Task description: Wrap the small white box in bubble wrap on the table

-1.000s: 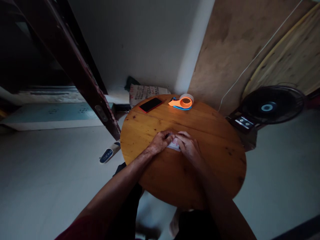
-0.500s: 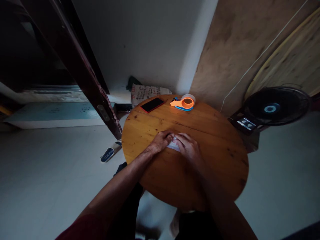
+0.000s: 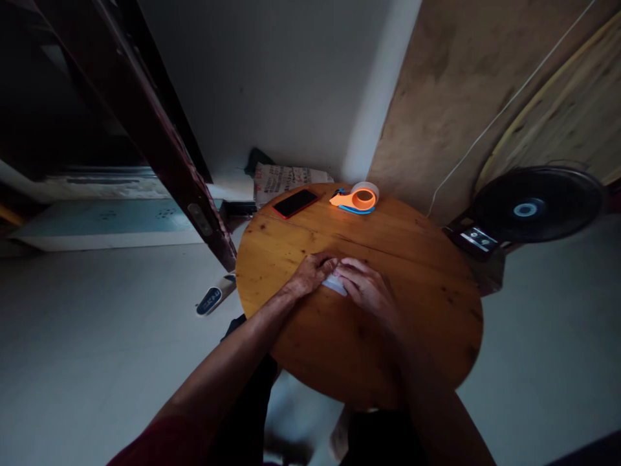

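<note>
A small piece of white paper [image 3: 334, 283] lies on the round wooden table [image 3: 310, 349], mostly covered by both hands. My left hand [image 3: 313, 272] is closed on its left side, thumb and fingers pressed together at the far edge. From the other side my right hand [image 3: 366, 285] grips the paper with bent fingers, their tips meeting those of the left. What the fingertips pinch between them is hidden. Farther back stand an orange and blue tape dispenser [image 3: 356, 199] with a roll of tape and a red-edged phone [image 3: 295, 204] lying flat.
A printed sack [image 3: 286, 178] rests against the wall behind the table. To the right is a black fan [image 3: 526, 207]. On the left are a dark door frame [image 3: 155, 129] and a shoe or slipper [image 3: 216, 298] on the floor.
My right hand's fingers have shifted slightly over the paper, so its lower edge looks narrower and smoother. The left hand stays nearly in place.
</note>
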The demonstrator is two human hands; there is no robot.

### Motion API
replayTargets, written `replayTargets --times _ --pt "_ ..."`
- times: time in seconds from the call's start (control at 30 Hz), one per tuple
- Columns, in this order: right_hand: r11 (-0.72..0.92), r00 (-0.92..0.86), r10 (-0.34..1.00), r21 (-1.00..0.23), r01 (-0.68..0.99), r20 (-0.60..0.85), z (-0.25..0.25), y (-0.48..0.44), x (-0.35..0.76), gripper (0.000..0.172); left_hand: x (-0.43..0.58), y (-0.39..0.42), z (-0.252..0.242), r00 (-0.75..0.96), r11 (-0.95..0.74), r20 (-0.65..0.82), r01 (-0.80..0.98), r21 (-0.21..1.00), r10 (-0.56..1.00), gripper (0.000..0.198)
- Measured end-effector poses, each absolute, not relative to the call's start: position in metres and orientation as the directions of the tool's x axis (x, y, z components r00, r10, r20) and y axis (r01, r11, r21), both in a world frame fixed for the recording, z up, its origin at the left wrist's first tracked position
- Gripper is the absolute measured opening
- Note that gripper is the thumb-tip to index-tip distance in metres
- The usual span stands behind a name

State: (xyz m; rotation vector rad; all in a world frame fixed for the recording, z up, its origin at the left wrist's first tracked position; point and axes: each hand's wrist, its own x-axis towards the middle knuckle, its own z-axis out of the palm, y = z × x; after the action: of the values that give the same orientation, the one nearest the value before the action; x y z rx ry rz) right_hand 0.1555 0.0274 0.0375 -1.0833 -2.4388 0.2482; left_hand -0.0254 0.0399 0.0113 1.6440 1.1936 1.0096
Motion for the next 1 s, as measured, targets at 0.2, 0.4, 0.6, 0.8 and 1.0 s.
replayTargets --times 0.2,0.4,0.6,0.8,1.0 --pt "0.69 -0.598 0.723 -0.316 0.651 0.347 0.0367 0.0271 0.1561 0.029 -0.0248 0.0393 0.0134 0.22 -0.18 0.122 0.271 0.945 0.968 0.038" --pt "0.704 -0.605 0.71 -0.324 0.632 0.361 0.038 0.0271 0.1569 0.027 -0.0256 0.0389 0.0142 0.231 -0.175 0.119 0.238 0.955 0.966 0.043" --pt "0.71 -0.632 0.704 -0.34 0.617 0.324 0.041 0.0268 0.1607 0.028 -0.0281 0.0401 0.0146 0.254 -0.155 0.095 0.225 0.962 0.962 0.046" --pt "0.721 -0.647 0.691 -0.363 0.59 0.322 0.0389 0.0285 0.163 0.028 -0.0283 0.0423 0.0111 0.243 -0.128 0.07 0.231 0.965 0.968 0.039" --pt "0.722 -0.652 0.689 -0.375 0.581 0.317 0.037 0.0302 0.1638 0.028 -0.0278 0.0423 0.0113 0.241 -0.123 0.067 0.228 0.966 0.968 0.039"
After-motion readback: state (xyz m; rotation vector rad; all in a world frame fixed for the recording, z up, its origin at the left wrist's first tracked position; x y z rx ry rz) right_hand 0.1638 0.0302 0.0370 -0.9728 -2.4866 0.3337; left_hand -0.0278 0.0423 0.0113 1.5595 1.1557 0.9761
